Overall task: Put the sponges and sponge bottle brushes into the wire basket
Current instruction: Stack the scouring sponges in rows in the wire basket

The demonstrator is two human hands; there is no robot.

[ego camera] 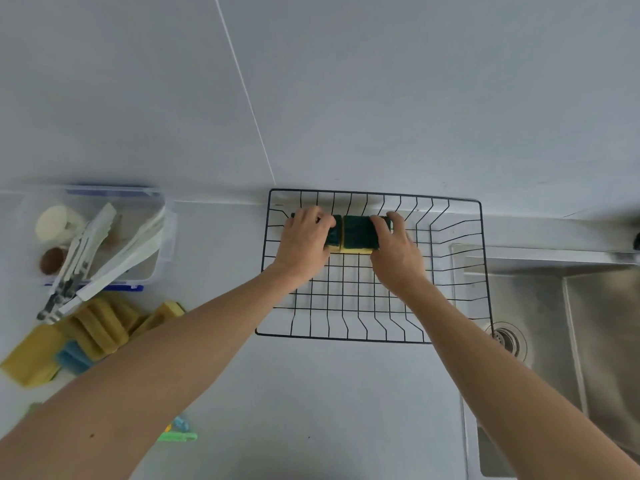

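Sponges at the back of the basket, the rest off to our left

Sponges were what both hands held: our left hand (304,242) was closed over one green-topped sponge (333,234) and our right hand (394,247) over its twin (358,233). The two touched, side by side, in a row along the basket's (483,258) far wall, yellow undersides down on the wire floor. Whether the fingers were pressing or only resting there, we could not tell.

What the coming move turned on, as we judged it, was direction — everything left to fetch lay well to our left. The pile of sponges (93,327) sat on the counter near our left forearm, and the brushes (104,261) leaned out of a clear tub (166,233) beyond it, handles slanting toward us and to the left. The left hand was plainly the nearer one — the right would have to cross the basket. The sink (588,323) lay to the right and played no part.
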